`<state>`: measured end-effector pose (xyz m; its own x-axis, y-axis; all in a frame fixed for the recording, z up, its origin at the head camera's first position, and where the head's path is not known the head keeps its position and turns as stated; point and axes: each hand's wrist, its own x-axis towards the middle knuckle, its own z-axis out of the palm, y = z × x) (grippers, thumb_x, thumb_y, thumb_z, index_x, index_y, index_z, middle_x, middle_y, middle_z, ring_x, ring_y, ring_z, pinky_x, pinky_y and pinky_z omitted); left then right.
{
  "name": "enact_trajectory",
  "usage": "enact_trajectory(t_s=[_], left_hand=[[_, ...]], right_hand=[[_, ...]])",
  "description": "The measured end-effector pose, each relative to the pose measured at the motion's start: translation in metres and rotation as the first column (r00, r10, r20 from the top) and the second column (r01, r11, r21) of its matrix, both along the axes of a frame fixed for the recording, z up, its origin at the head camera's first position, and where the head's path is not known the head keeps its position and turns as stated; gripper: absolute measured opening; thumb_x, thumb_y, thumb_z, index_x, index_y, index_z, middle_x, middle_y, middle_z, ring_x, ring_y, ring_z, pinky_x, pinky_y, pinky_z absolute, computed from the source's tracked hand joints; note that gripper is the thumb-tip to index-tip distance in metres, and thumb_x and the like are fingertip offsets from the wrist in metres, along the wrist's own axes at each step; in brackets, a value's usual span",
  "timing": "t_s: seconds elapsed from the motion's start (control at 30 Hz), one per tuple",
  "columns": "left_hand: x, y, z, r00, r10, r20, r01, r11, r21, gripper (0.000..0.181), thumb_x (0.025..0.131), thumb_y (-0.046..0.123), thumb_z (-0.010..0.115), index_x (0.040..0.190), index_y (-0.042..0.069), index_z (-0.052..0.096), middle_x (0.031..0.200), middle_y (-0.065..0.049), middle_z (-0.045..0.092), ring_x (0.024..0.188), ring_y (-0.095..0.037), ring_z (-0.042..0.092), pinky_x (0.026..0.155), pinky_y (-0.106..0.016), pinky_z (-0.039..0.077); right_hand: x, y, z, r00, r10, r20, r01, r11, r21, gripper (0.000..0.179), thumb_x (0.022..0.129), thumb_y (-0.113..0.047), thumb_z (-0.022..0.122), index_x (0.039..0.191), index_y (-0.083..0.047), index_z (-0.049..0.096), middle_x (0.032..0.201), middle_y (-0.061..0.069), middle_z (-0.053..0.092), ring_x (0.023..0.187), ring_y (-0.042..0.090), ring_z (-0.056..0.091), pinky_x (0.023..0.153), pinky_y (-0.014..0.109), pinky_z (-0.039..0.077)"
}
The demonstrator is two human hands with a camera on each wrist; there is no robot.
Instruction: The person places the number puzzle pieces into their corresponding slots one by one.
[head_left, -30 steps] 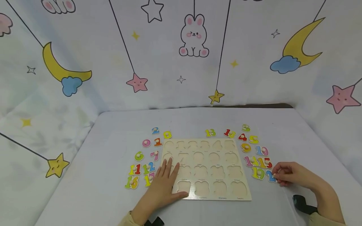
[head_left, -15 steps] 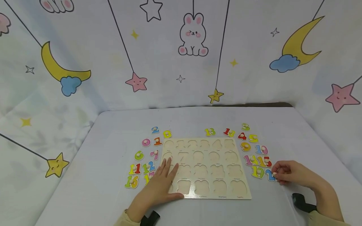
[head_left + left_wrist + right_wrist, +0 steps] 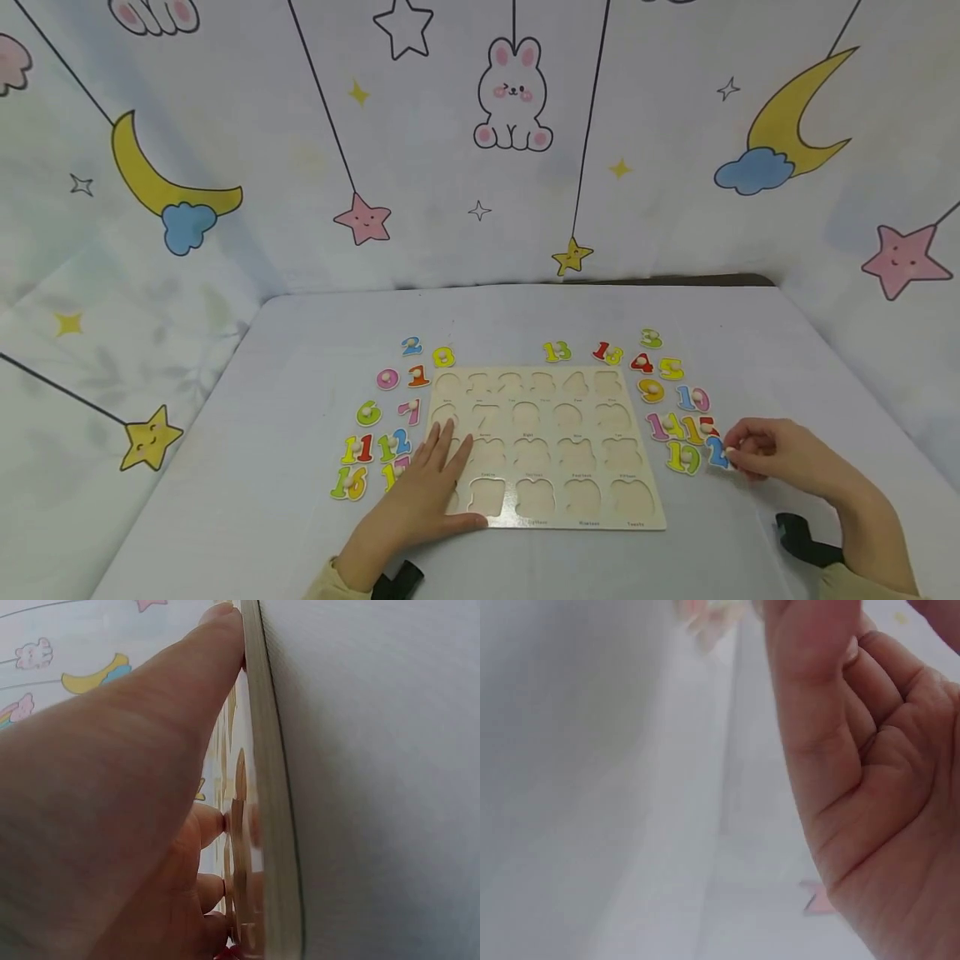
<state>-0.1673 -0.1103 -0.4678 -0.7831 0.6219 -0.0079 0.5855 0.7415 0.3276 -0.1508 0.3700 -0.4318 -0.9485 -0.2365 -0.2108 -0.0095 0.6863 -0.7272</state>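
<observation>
My left hand [image 3: 429,483] lies with spread, straight fingers on the left side of a pale wooden number puzzle board [image 3: 551,432] with several recesses. In the left wrist view, the thumb [image 3: 169,697] runs along the board's edge [image 3: 276,825] and the fingertips touch its face. Right of the board, my right hand [image 3: 795,462] pinches a number puzzle piece [image 3: 716,452] by its right side; a blue 2 shows on it, and the fingers hide the rest. The right wrist view shows the curled fingers [image 3: 817,750], with the piece out of sight.
Several number pieces lie left of the board, among them a 16 [image 3: 349,483] and an 11 [image 3: 357,450]. More lie behind it, including a 13 [image 3: 557,351]. To the right are a 19 [image 3: 683,458], a 10 [image 3: 693,398] and others. A patterned curtain [image 3: 435,150] hangs behind the table.
My right hand has moved slightly away from me with the blue 2 piece, which now overlaps the 15 piece's lower edge in view. The left hand shifted slightly left, then stayed on the board.
</observation>
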Motion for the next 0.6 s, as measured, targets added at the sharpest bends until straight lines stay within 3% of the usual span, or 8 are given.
enact_trajectory(t_s=[0.13, 0.2, 0.33, 0.6], left_hand=[[0.000, 0.000, 0.000, 1.000, 0.000, 0.002, 0.000, 1.000, -0.002, 0.099, 0.077, 0.068, 0.057, 0.147, 0.004, 0.027, 0.152, -0.022, 0.009, 0.138, -0.038, 0.003, 0.108, -0.048, 0.015], [0.000, 0.000, 0.001, 1.000, 0.000, 0.006, 0.000, 1.000, -0.006, 0.099, 0.077, 0.068, 0.057, 0.147, 0.005, 0.027, 0.152, -0.022, 0.009, 0.138, -0.038, 0.003, 0.108, -0.048, 0.015], [0.001, 0.000, 0.002, 1.000, 0.001, 0.017, -0.001, 1.000, -0.003, 0.100, 0.077, 0.067, 0.058, 0.147, 0.004, 0.026, 0.152, -0.022, 0.008, 0.138, -0.038, 0.002, 0.108, -0.048, 0.014], [0.001, 0.000, 0.003, 1.000, 0.002, 0.018, -0.002, 1.000, -0.007, 0.100, 0.077, 0.068, 0.058, 0.147, 0.004, 0.026, 0.152, -0.022, 0.008, 0.138, -0.037, 0.002, 0.108, -0.049, 0.015]], right_hand=[[0.001, -0.031, 0.015, 0.994, 0.079, -0.074, -0.085, 0.993, -0.080, 0.018, 0.088, -0.015, 0.065, 0.095, 0.001, 0.058, 0.071, 0.005, 0.058, 0.060, 0.016, 0.058, 0.055, 0.027, 0.051], [0.000, -0.050, 0.018, 0.981, 0.163, -0.108, -0.176, 0.977, -0.124, 0.015, 0.089, -0.014, 0.065, 0.093, -0.001, 0.058, 0.069, 0.003, 0.059, 0.059, 0.015, 0.058, 0.053, 0.027, 0.051], [-0.002, -0.081, 0.014, 0.950, 0.296, -0.095, -0.309, 0.934, -0.179, 0.009, 0.088, -0.014, 0.066, 0.090, -0.007, 0.059, 0.066, -0.004, 0.057, 0.056, 0.013, 0.057, 0.050, 0.027, 0.050], [-0.004, -0.098, -0.001, 0.935, 0.353, -0.013, -0.351, 0.923, -0.159, 0.009, 0.086, -0.014, 0.067, 0.086, -0.009, 0.060, 0.059, -0.007, 0.054, 0.052, 0.010, 0.054, 0.048, 0.025, 0.047]])
